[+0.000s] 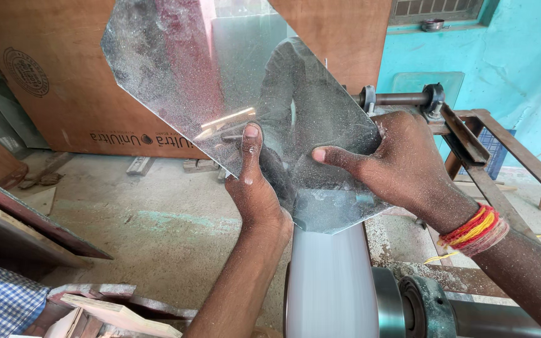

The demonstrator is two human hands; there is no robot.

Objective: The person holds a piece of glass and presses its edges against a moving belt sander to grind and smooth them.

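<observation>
At centre frame, the dusty mirror sheet (220, 81) was gripped at its lower edge by the left hand (255, 188), thumb upright, then pinched by the right hand (396, 166). Its long axis ran up-left, lower edge on the blurred white wheel (330, 281). Even, light pressure probably suited best.

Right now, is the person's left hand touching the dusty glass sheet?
Touching. The head view shows the left hand gripping the lower edge of the glass sheet, thumb pressed flat on its face. The right hand holds the opposite edge.
</observation>
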